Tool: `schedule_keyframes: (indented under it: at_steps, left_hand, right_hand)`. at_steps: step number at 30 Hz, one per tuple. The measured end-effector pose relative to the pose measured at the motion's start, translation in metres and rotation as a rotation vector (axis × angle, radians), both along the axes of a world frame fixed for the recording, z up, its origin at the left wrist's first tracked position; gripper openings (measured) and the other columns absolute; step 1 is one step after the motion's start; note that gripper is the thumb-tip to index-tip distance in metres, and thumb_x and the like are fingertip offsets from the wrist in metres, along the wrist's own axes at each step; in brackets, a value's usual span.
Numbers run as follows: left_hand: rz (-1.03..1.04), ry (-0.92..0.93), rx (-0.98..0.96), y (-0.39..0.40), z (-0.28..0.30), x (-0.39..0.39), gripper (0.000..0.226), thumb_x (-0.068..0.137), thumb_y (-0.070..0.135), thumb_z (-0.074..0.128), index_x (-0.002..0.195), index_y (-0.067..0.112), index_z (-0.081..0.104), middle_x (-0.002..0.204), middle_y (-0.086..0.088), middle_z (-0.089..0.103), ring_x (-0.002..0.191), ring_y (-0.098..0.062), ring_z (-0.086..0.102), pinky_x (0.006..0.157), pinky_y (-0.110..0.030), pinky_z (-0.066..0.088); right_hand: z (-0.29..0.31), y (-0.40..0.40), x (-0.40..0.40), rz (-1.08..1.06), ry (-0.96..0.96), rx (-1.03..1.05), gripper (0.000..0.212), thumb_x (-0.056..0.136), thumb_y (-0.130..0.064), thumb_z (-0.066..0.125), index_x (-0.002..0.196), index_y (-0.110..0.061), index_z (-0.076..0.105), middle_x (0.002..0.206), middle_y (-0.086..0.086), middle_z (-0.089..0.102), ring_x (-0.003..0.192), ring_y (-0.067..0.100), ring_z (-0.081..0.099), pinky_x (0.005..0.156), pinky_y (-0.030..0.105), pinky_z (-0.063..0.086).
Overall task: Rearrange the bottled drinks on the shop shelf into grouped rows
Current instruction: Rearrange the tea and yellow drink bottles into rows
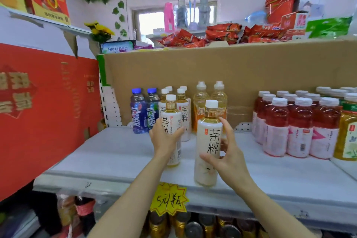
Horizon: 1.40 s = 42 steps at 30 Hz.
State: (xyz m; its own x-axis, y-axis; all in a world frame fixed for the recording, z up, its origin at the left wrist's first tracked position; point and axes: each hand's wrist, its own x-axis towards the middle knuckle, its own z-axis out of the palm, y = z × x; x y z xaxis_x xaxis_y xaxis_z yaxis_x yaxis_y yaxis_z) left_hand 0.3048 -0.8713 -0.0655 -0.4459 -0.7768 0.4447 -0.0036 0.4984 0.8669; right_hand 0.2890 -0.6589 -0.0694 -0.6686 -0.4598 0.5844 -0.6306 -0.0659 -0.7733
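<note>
On the white shelf [119, 152], two blue-capped bottles [144, 111] are stood at the back left. Beside them, a white-labelled tea bottle [172, 121] is gripped by the left hand [164, 139]. Nearer the shelf's front edge, a second tea bottle [208, 145] is held upright by the right hand [229, 158], thumb and fingers curled round it. Red drink bottles [299, 127] are grouped in rows at the right.

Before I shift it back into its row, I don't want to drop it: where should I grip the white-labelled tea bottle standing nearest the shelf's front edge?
Grip the white-labelled tea bottle round its straight labelled body, coming from the front right, where the right hand already wraps it. It stands upright, and the narrow neck under the white cap offers less hold.
</note>
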Motion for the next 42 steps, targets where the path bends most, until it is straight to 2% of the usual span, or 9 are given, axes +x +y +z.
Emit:
schedule_keyframes:
  at_steps: [5, 8, 10, 13, 15, 17, 21, 35, 42]
  left_hand:
    - [-0.008, -0.12, -0.021, -0.028, 0.009, 0.008, 0.082, 0.075, 0.042, 0.083, 0.138, 0.014, 0.038, 0.137, -0.008, 0.046, 0.13, -0.03, 0.036, 0.11, -0.05, 0.036]
    - [-0.193, -0.24, 0.006, -0.05, 0.007, 0.012, 0.098, 0.067, 0.031, 0.082, 0.144, 0.025, 0.022, 0.14, -0.004, 0.038, 0.136, -0.03, 0.033, 0.114, -0.053, 0.032]
    - [-0.248, -0.266, 0.03, -0.069, 0.0, 0.008, 0.098, 0.049, 0.04, 0.082, 0.131, 0.039, 0.028, 0.131, 0.002, 0.048, 0.128, -0.027, 0.046, 0.107, -0.056, 0.042]
    - [-0.211, -0.258, 0.012, -0.088, -0.011, -0.007, 0.098, 0.039, 0.048, 0.079, 0.127, 0.034, 0.036, 0.127, 0.002, 0.052, 0.122, -0.027, 0.053, 0.099, -0.057, 0.05]
    - [-0.192, -0.272, -0.017, -0.08, 0.001, 0.0, 0.1, 0.048, 0.04, 0.081, 0.135, 0.024, 0.034, 0.132, -0.003, 0.045, 0.126, -0.03, 0.048, 0.101, -0.057, 0.047]
    - [-0.18, -0.307, -0.022, -0.079, 0.004, 0.001, 0.091, 0.062, 0.031, 0.084, 0.136, 0.018, 0.034, 0.133, -0.007, 0.042, 0.128, -0.032, 0.044, 0.103, -0.057, 0.045]
    - [-0.165, -0.346, -0.041, -0.092, 0.002, -0.005, 0.087, 0.066, 0.032, 0.086, 0.135, 0.016, 0.036, 0.135, -0.009, 0.043, 0.129, -0.032, 0.044, 0.103, -0.058, 0.046]
    - [-0.15, -0.36, -0.095, -0.096, -0.005, -0.015, 0.084, 0.076, 0.036, 0.083, 0.14, 0.01, 0.036, 0.144, -0.013, 0.042, 0.136, -0.033, 0.04, 0.106, -0.054, 0.044]
    - [-0.019, -0.277, -0.317, -0.088, -0.013, 0.027, 0.089, 0.079, 0.038, 0.081, 0.148, 0.009, 0.032, 0.143, -0.015, 0.042, 0.132, -0.034, 0.039, 0.106, -0.049, 0.041]
  right_hand:
    - [0.006, -0.059, -0.001, -0.07, 0.017, 0.004, 0.102, 0.074, -0.01, 0.081, 0.148, -0.04, 0.018, 0.136, -0.003, 0.054, 0.116, 0.013, 0.056, 0.078, 0.005, 0.047]
    - [0.007, -0.088, -0.011, -0.095, -0.015, 0.017, 0.1, 0.074, -0.008, 0.081, 0.148, -0.034, 0.019, 0.137, -0.007, 0.05, 0.12, 0.009, 0.051, 0.093, 0.025, 0.049]
    - [0.007, -0.103, -0.023, -0.115, -0.098, 0.026, 0.086, 0.074, -0.006, 0.08, 0.141, -0.028, 0.031, 0.128, -0.008, 0.053, 0.119, 0.01, 0.052, 0.095, 0.032, 0.049]
    - [0.004, -0.123, -0.04, -0.169, -0.199, 0.052, 0.061, 0.072, -0.009, 0.081, 0.122, -0.019, 0.048, 0.115, -0.003, 0.062, 0.109, 0.016, 0.061, 0.088, 0.04, 0.056]
    - [0.002, -0.135, -0.047, -0.199, -0.216, 0.046, 0.059, 0.071, -0.011, 0.082, 0.122, -0.016, 0.052, 0.114, -0.001, 0.065, 0.105, 0.015, 0.062, 0.086, 0.042, 0.057]
    - [-0.001, -0.145, -0.052, -0.236, -0.217, 0.04, 0.057, 0.07, -0.015, 0.083, 0.12, -0.016, 0.056, 0.114, 0.0, 0.067, 0.103, 0.015, 0.063, 0.085, 0.041, 0.057]
    - [-0.007, -0.16, -0.058, -0.274, -0.222, 0.046, 0.056, 0.073, -0.018, 0.082, 0.121, -0.013, 0.055, 0.117, 0.002, 0.066, 0.103, 0.015, 0.062, 0.083, 0.032, 0.057]
    - [-0.01, -0.169, -0.061, -0.336, -0.181, 0.16, 0.055, 0.076, -0.029, 0.079, 0.123, -0.014, 0.053, 0.124, 0.002, 0.062, 0.115, 0.02, 0.059, 0.089, 0.038, 0.055]
    - [-0.003, -0.109, -0.047, -0.471, 0.078, 0.321, 0.052, 0.087, -0.032, 0.07, 0.133, -0.016, 0.052, 0.13, 0.0, 0.06, 0.118, 0.016, 0.056, 0.095, 0.031, 0.048]
